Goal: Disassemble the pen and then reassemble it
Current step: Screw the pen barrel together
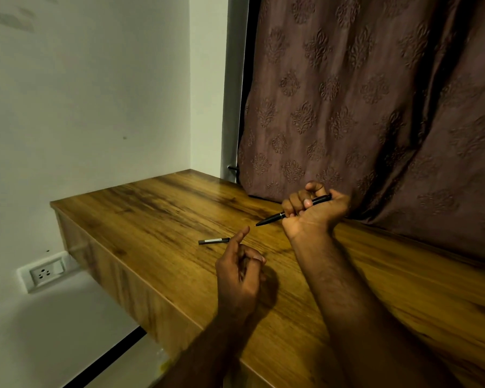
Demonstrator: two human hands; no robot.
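Centrally, my right hand [314, 210] grips the black pen [270, 218]; my left hand [240, 273] curls loosely, grasp indeterminate, beside a grey part [214, 241].

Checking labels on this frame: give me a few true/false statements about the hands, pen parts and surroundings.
1. The right hand grips the slim black pen. True.
2. The short dark grey pen part lies on the wooden table. True.
3. The left hand grips that grey part. False: it lies flat on the table, ungripped, beside the outstretched forefinger.
4. The pen's tip points at the brown patterned curtain. False: it points away from it, down toward the table.
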